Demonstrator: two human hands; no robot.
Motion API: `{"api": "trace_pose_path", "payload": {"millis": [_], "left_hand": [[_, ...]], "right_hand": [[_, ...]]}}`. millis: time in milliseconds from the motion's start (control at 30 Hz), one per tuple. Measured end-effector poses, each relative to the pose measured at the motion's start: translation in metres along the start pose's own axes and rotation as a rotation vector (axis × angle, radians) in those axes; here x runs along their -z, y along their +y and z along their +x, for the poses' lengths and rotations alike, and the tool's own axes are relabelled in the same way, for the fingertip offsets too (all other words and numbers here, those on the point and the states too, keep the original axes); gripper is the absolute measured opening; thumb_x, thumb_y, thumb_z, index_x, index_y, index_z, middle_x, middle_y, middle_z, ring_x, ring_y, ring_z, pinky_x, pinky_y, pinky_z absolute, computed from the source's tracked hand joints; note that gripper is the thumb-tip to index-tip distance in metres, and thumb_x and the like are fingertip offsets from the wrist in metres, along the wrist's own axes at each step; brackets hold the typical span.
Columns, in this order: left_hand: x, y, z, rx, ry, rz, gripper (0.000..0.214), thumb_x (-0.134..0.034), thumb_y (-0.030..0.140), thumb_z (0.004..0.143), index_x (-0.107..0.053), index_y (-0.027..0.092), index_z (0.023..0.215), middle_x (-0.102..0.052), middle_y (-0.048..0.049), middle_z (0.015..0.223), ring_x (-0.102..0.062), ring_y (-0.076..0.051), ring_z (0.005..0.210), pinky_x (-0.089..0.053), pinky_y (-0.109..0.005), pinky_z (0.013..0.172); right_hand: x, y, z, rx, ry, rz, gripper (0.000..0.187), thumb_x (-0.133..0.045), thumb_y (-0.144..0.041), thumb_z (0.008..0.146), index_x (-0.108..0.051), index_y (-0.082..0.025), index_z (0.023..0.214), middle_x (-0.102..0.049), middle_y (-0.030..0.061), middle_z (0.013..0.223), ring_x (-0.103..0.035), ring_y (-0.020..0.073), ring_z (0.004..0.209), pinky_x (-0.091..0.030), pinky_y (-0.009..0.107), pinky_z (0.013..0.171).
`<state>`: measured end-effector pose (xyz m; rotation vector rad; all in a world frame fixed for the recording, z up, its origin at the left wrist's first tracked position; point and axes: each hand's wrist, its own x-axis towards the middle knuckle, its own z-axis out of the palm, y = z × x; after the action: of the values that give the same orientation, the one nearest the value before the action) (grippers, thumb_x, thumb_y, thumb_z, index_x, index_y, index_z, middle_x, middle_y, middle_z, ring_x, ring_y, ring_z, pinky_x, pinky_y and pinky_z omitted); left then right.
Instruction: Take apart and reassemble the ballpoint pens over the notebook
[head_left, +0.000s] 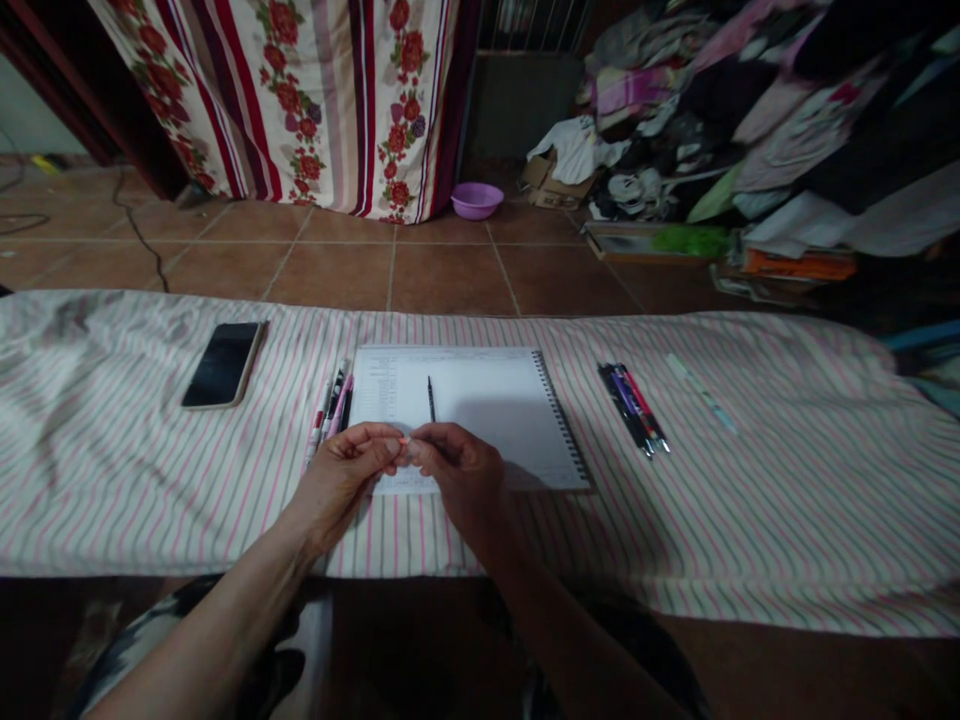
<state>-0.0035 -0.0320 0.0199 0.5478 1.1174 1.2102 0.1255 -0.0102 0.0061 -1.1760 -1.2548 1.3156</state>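
Observation:
My left hand (346, 470) and my right hand (459, 468) meet fingertip to fingertip above the near edge of a spiral notebook (480, 410), both pinched on a small pale object that I cannot make out. A dark pen refill (431, 398) lies on the open notebook page just beyond my fingers. Several pens (332, 405) lie beside the notebook's left edge. Another bunch of pens (634, 406) lies to its right.
A striped cloth (787, 480) covers the table. A dark phone (223, 363) lies at the left, and a pale thin stick (701, 392) at the right. Beyond are a tiled floor, a floral curtain (315, 100), a purple bowl (477, 199) and heaped clothes (750, 110).

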Motion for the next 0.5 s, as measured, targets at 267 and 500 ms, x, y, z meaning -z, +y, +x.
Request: {"api": "trace_pose_path", "payload": {"millis": [267,500], "left_hand": [[-0.003,-0.006,-0.002,-0.068,-0.006,0.143,0.016,-0.073,0.020,0.063,-0.068,0.012,0.075,-0.063,-0.0027,0.058,-0.051,-0.008,0.053,-0.039,-0.019,0.053],[-0.003,-0.017,-0.005,-0.020,-0.038,0.061,0.019,-0.072,0.020,0.063,-0.070,0.012,0.081,-0.062,-0.0024,0.057,-0.051,-0.008,0.055,-0.039,-0.020,0.054]], "right_hand": [[0.007,-0.004,-0.001,0.026,-0.034,-0.099,0.003,-0.062,-0.022,0.066,-0.063,-0.019,0.067,-0.061,-0.0021,0.059,-0.056,0.0094,0.053,-0.045,0.020,0.051],[0.013,-0.006,-0.001,-0.179,-0.191,0.147,0.009,-0.062,-0.020,0.064,-0.055,-0.018,0.070,-0.057,-0.0056,0.055,-0.052,0.0066,0.049,-0.038,0.017,0.045]]}}
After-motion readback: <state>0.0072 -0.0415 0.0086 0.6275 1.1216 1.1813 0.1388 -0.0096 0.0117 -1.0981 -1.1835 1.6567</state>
